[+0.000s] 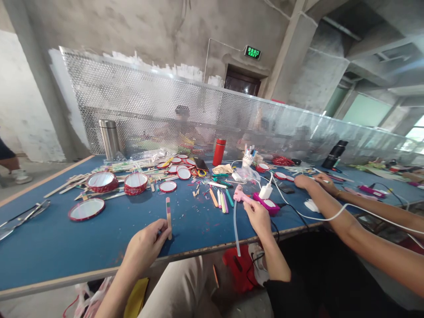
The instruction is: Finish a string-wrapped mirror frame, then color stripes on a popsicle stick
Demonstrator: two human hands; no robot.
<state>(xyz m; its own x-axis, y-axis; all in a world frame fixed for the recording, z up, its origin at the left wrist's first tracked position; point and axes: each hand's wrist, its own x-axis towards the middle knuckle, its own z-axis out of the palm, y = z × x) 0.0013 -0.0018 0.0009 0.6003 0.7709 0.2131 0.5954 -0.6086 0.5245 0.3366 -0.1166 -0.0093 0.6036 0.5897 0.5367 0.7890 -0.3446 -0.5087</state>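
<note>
Between the thumb and fingers of my left hand (149, 243), a wooden craft stick (168, 212) stands nearly upright above the table's near edge. Its upper end has coloured bands. My right hand (259, 217) is closed around the handle of a pink hot glue gun (241, 194). A long translucent glue stick (236, 232) hangs down from the gun past the table edge. Close to the gun lie several coloured markers (222, 201) and a purple power strip (270, 206) with a white charger (266, 191) in it.
Red-rimmed round discs (86, 209), some stacked, lie to the left among loose craft sticks. Eyeglasses (24, 216) rest at far left. Behind stand a steel flask (109, 139) and a red bottle (219, 152). A co-worker's arms (344, 221) reach in from the right, near a white cable (318, 218).
</note>
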